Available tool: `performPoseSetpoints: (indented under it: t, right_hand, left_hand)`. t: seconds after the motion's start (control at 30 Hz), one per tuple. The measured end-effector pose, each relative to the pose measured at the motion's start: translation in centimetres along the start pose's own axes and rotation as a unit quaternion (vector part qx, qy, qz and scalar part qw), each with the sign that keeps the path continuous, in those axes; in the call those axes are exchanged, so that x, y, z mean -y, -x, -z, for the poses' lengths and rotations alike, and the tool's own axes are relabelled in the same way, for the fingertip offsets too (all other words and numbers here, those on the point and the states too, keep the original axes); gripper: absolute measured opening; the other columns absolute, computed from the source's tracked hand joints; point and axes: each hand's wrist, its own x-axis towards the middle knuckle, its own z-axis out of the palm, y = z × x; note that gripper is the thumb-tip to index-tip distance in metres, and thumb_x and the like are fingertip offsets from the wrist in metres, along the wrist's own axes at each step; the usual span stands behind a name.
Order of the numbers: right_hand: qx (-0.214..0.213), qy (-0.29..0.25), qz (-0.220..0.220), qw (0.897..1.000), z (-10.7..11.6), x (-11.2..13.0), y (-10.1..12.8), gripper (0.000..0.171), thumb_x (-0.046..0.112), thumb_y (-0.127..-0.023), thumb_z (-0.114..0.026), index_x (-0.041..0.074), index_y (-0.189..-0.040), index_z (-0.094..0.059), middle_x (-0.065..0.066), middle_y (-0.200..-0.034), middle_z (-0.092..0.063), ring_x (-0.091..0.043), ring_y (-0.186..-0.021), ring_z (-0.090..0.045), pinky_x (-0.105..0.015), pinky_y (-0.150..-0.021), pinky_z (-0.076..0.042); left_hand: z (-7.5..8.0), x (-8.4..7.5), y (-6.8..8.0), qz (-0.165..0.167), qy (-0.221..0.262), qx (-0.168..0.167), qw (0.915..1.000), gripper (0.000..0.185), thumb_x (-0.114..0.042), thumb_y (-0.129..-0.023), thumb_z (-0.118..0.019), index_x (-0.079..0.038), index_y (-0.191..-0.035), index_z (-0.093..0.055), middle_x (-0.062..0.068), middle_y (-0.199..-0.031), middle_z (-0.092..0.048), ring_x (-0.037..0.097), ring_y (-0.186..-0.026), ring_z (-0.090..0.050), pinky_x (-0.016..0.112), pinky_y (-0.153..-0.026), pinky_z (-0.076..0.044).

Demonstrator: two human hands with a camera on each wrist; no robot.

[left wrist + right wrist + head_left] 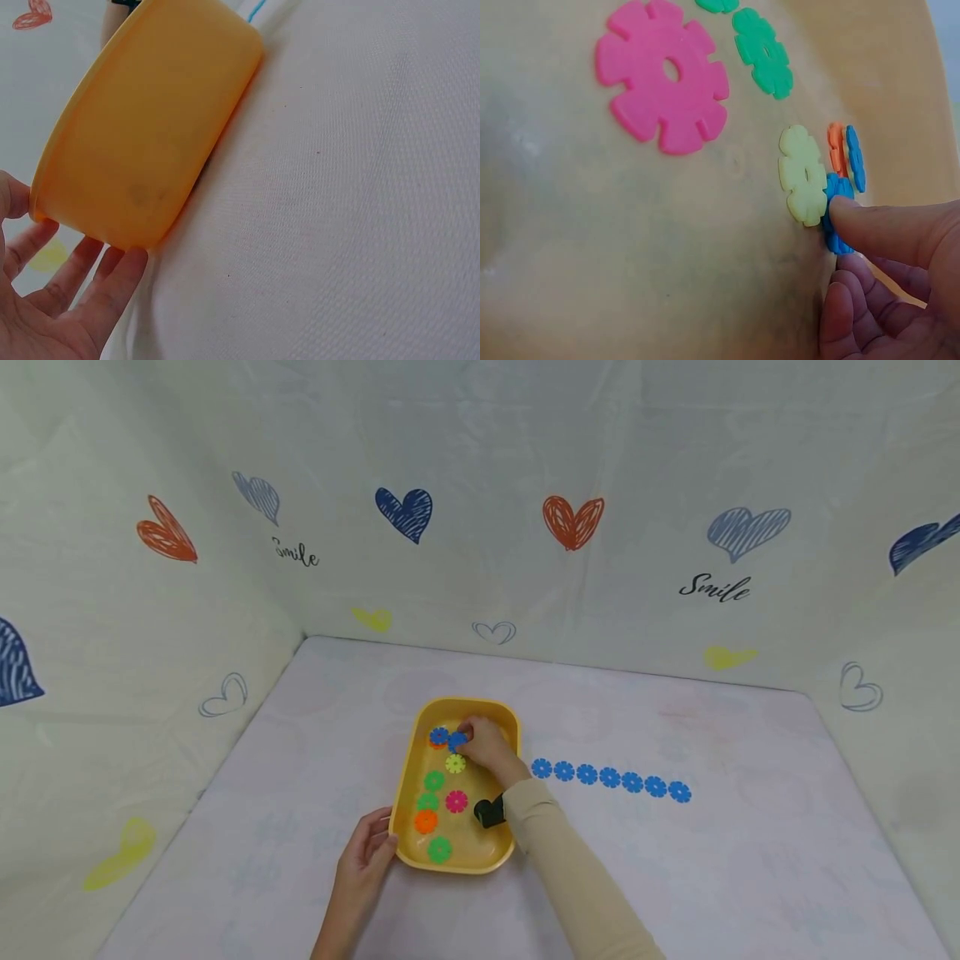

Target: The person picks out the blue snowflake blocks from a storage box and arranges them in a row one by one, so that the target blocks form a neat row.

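My right hand (487, 745) reaches into the yellow tray (474, 850), pinching a blue notched flower-shaped disc (456, 742) between thumb and fingers near the far end. Close beside it, another blue disc (438, 736) overlaps an orange one (835, 150), and a pale yellow disc (802, 176) lies just nearer. At the tray's near left corner, my left hand (362, 860) holds the rim, with the thumb at the edge and the other fingers (112, 296) against the outer wall. A pink disc (456, 802), an orange disc (426, 821) and several green discs (439, 850) lie inside the tray.
To the right of the tray, several blue discs (610, 777) form a row on the pale tabletop (750, 877). A black wrist-worn device (489, 812) hangs over the tray's right side. Light curtain walls (480, 577) with printed hearts enclose the table.
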Motion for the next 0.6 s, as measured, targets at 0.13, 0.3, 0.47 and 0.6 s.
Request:
performPoseSetpoints:
  t: [0.13, 0.3, 0.47, 0.6]
  right_hand:
    - [0.006, -0.005, -0.019, 1.0, 0.0, 0.1, -0.2, 0.025, 0.007, -0.081, -0.064, 0.001, -0.105, -0.059, -0.008, -0.085, -0.049, -0.019, -0.078, -0.046, -0.026, -0.067, -0.043]
    - [0.007, -0.01, -0.017, 1.0, -0.7, -1.1, -1.2, 0.024, 0.007, -0.077, -0.069, 0.005, -0.099, -0.061, -0.008, -0.086, -0.05, -0.02, -0.08, -0.047, -0.027, -0.07, -0.045]
    - [0.007, -0.009, -0.015, 1.0, -0.8, -1.2, -1.5, 0.022, 0.004, -0.076, -0.069, 0.006, -0.096, -0.06, -0.008, -0.088, -0.054, -0.02, -0.082, -0.048, -0.028, -0.074, -0.047]
    - [0.006, -0.014, -0.023, 1.0, -0.3, -0.1, -0.4, 0.021, 0.001, -0.077, -0.067, 0.005, -0.096, -0.059, -0.009, -0.088, -0.055, -0.02, -0.08, -0.048, -0.029, -0.073, -0.046]
  left_hand:
    - [0.0, 0.0, 0.0, 0.001, -0.002, 0.001, 1.0, 0.035, -0.016, -0.091, -0.053, -0.012, -0.125, -0.047, 0.012, -0.118, -0.055, 0.011, -0.101, -0.057, 0.009, -0.079, -0.045]
    - [0.0, 0.0, 0.0, 0.001, -0.002, -0.001, 1.0, 0.035, -0.016, -0.091, -0.053, -0.012, -0.124, -0.047, 0.012, -0.118, -0.055, 0.009, -0.099, -0.057, 0.009, -0.079, -0.045]
    - [0.0, 0.0, 0.0, -0.009, -0.011, -0.006, 0.9999, 0.035, -0.019, -0.09, -0.055, -0.012, -0.123, -0.048, 0.011, -0.116, -0.057, 0.005, -0.096, -0.057, 0.009, -0.079, -0.045]
    - [0.0, 0.0, 0.0, -0.009, -0.018, -0.008, 0.9998, 0.035, -0.021, -0.09, -0.055, -0.012, -0.123, -0.048, 0.01, -0.116, -0.057, 0.005, -0.096, -0.057, 0.009, -0.079, -0.045]
